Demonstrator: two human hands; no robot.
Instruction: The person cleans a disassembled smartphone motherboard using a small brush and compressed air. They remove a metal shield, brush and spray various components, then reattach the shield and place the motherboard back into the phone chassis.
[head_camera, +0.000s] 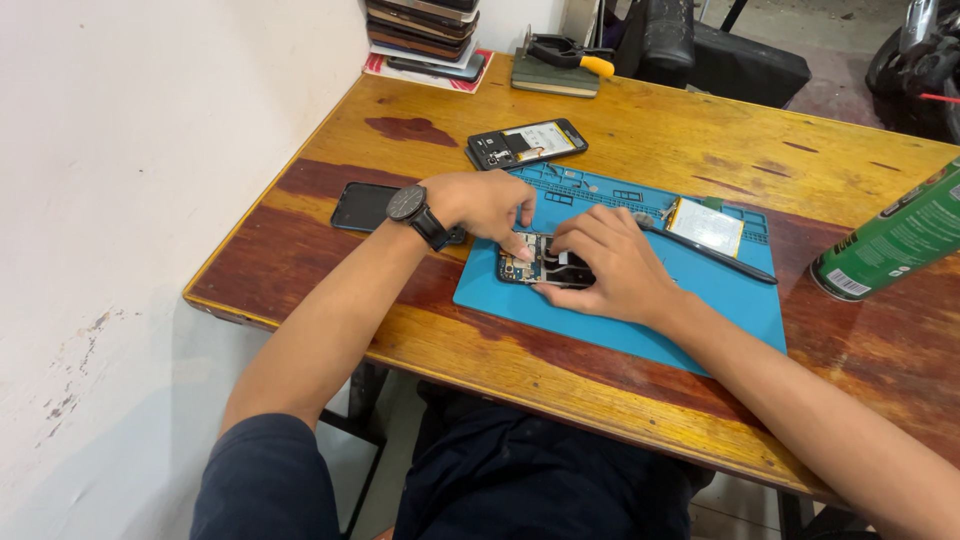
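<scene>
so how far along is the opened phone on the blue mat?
Done: the opened black phone on the blue rubber work mat has its back off, internals exposed; a flat white-faced battery-like part lies apart on the mat. In hand: left hand and right hand both press fingertips on its internals. Left: it isn't closed up; a second opened black phone lies beyond the mat.

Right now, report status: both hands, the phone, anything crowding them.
Left hand and right hand both pressing on opened phone, on blue mat. Black tool and loose battery lie beside the right hand.
</scene>
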